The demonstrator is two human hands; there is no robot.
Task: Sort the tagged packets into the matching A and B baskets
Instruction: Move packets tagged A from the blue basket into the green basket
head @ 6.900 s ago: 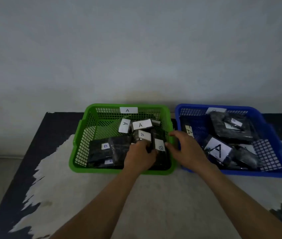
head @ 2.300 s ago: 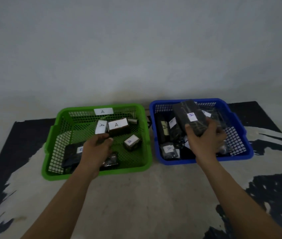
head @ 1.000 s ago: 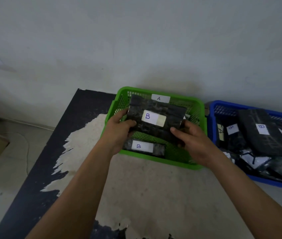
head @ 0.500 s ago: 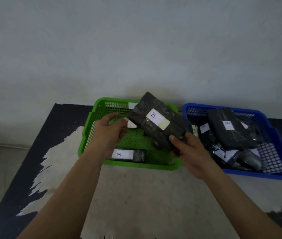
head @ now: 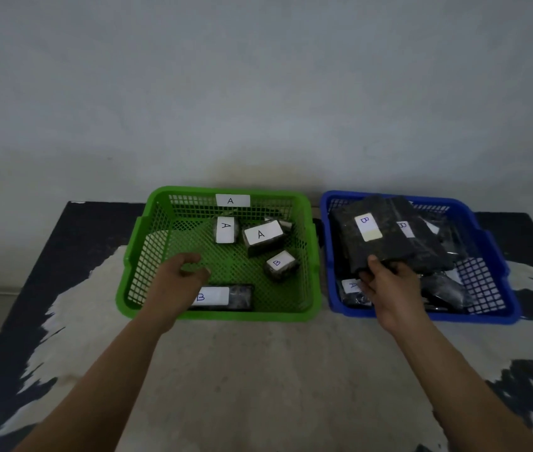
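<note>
Now right grip (head: 389, 285) pinches the big B packet (head: 384, 252); left grip (head: 177, 282) hovers loosely curled, empty.

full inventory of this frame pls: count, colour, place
green basket: 1, green, table left, A tag on rim
blue basket: 1, blue, right of it
A-tagged packets: 2, dark, green basket far part
B-tagged packets: 2, dark, green basket middle and near wall
large B-tagged packet: 1, dark, over blue basket
second B-tagged packet: 1, dark, behind it
stray A-tagged packet: 1, dark, blue basket near-left corner
other packets: count unclear, dark, blue basket
table: 1, dark, worn pale patch
wall: 1, grey, behind
left hand: over green basket, empty
right hand: grips large B-tagged packet
</note>
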